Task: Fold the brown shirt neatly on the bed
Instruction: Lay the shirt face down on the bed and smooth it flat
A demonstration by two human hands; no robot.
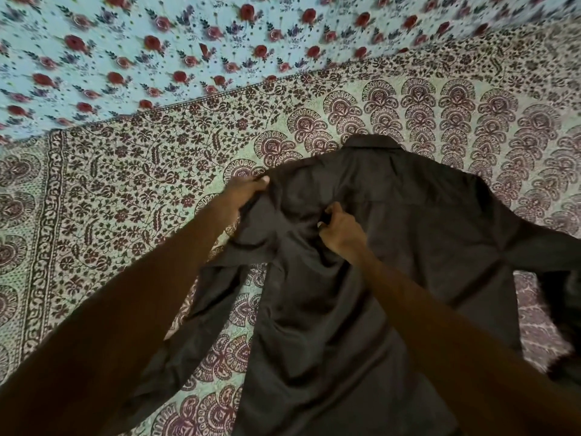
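Observation:
The brown shirt [408, 234] lies back-up on the bed [125, 196], its collar pointing away from me. My left hand [243, 195] grips the shirt's left shoulder edge, with the fabric bunched under the fingers. My right hand [338, 229] pinches a fold of cloth near the middle of the upper back. The left sleeve hangs loose and rumpled below my left forearm. The right sleeve stretches out toward the right edge of the view.
The bed carries a pale green bedspread printed with dark maroon floral and fan motifs. Beyond it lies a light blue sheet [157, 42] with red roses. A dark item [566, 313] sits at the far right edge by the sleeve.

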